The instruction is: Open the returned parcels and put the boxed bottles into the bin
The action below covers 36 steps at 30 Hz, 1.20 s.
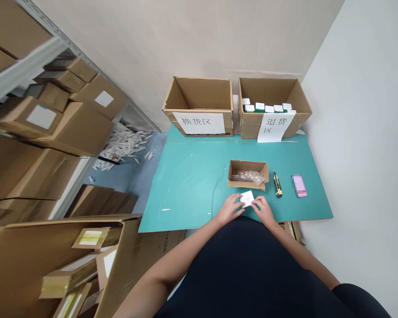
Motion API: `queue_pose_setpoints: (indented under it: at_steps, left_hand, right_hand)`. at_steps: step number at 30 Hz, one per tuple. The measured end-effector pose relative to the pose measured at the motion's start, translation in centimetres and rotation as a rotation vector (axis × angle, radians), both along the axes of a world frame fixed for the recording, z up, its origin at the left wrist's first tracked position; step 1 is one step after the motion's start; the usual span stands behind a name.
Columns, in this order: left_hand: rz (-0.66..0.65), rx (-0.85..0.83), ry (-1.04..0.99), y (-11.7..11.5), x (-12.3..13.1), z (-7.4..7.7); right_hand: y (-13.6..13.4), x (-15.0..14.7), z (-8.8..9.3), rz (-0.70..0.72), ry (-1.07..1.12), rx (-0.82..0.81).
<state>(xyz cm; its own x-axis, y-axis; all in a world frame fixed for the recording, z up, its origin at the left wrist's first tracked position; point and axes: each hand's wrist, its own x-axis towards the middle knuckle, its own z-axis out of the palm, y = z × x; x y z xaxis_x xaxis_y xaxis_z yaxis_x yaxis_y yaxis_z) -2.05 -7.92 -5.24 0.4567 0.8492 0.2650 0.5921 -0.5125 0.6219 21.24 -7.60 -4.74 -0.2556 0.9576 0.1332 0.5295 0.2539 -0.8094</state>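
Note:
A small white card or flat box (247,198) rests at the near edge of the teal table (192,181). My left hand (230,207) grips its left side and my right hand (262,209) pinches its right side, fingers curled on both. Just behind it stands a small open cardboard box (248,173) with clear plastic wrap inside.
A yellow-black utility knife (277,184) and a pink phone-like object (299,185) lie right of the small box. Two large open cartons (200,106) (272,108) with paper labels stand at the back. Shelves of cartons (46,119) on the left; an open carton (69,265) near left.

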Motion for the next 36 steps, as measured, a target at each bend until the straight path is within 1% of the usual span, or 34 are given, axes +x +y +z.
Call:
queue_pose_setpoints:
  at_steps: [3, 5, 8, 11, 13, 15, 17, 21, 23, 25, 27, 31, 33, 36]
  left_hand:
    - [-0.035, -0.033, -0.035, -0.2, -0.2, -1.1]
    - [-0.018, -0.125, -0.096, -0.4, -0.2, -1.6]
    - [0.099, -0.341, -0.243, -0.6, 0.1, -2.1]
    - [0.236, -0.597, -0.455, -0.7, 0.6, -2.3]
    - [0.273, -0.744, -0.574, -0.6, 0.9, -2.5]
    - [0.265, -0.834, -0.634, -0.6, 1.1, -2.8]
    - [0.239, -0.863, -0.655, -0.6, 1.2, -3.0]
    - [0.217, -0.846, -0.628, -0.5, 0.9, -3.8]
    - [0.220, -0.851, -0.602, -0.4, 1.0, -4.4]
    - [0.231, -0.854, -0.588, -0.3, 1.3, -5.2]
    - [0.254, -0.842, -0.583, 0.0, 1.9, -6.1]
    - [0.327, -0.826, -0.588, 0.7, 2.8, -7.7]
    - [0.352, -0.845, -0.571, 1.0, 2.8, -8.5]
    - [0.326, -0.856, -0.549, 1.3, 2.6, -9.3]
  right_hand:
    - [-0.1, -0.1, -0.2, 0.006, 0.031, -0.018]
    - [-0.3, -0.2, -0.3, 0.012, 0.070, -0.060]
    - [-0.6, -0.5, -0.7, -0.010, 0.173, -0.200]
    - [-0.5, -0.9, -1.7, -0.124, 0.374, -0.399]
    - [0.0, -1.1, -2.5, -0.169, 0.496, -0.516]
    - [0.7, -1.1, -3.1, -0.133, 0.571, -0.609]
    - [1.5, -0.9, -3.3, -0.052, 0.613, -0.677]
    - [2.7, -0.1, -3.4, 0.111, 0.637, -0.766]
    - [3.0, 0.1, -3.7, 0.148, 0.602, -0.796]
    - [3.2, 0.1, -4.1, 0.144, 0.536, -0.800]
    - [3.5, -0.1, -4.7, 0.121, 0.451, -0.759]
    - [4.5, -0.7, -5.3, 0.101, 0.294, -0.618]
    - [5.0, -1.0, -5.3, 0.100, 0.264, -0.571]
    - [5.3, -1.4, -5.1, 0.107, 0.276, -0.530]
